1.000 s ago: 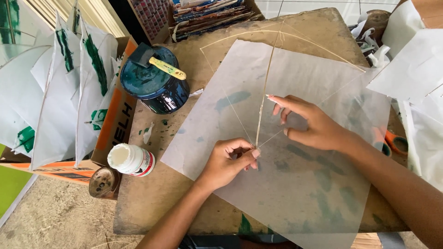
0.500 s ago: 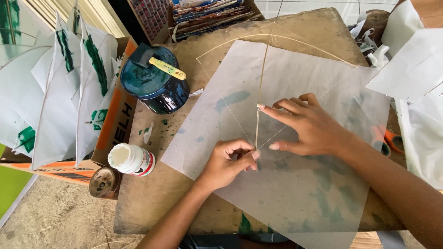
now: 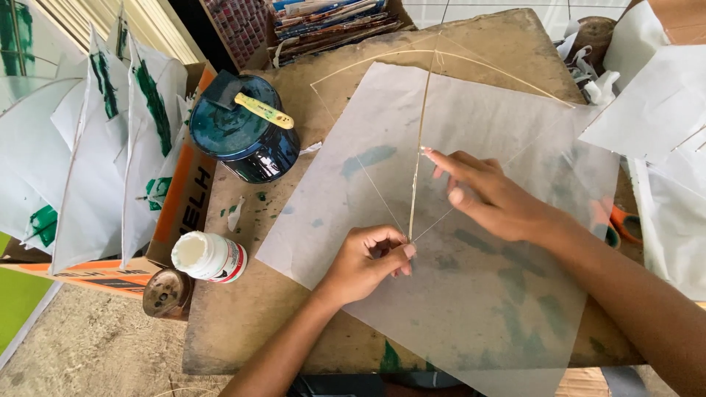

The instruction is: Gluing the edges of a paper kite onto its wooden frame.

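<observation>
A translucent white paper sheet [image 3: 478, 294] lies on a worn brown board [image 3: 353, 95]. On the sheet rests a thin bamboo kite frame [image 3: 421, 147]: a straight spine, a bowed cross stick and thin string edges. My left hand [image 3: 364, 265] pinches the lower end of the spine between thumb and fingers. My right hand [image 3: 493, 195] lies flat on the sheet, its forefinger tip touching the spine about halfway up.
A dark blue paint tin [image 3: 246, 136] with a foam brush on its lid stands at the board's left. A white glue bottle [image 3: 209, 256] lies near the left edge. Finished white kites with green marks [image 3: 95, 147] stand at left. More white paper [image 3: 662, 117] is at right.
My right hand has slid left across the sheet until its forefinger reaches the spine. My left hand keeps its pinch at the spine's lower end.
</observation>
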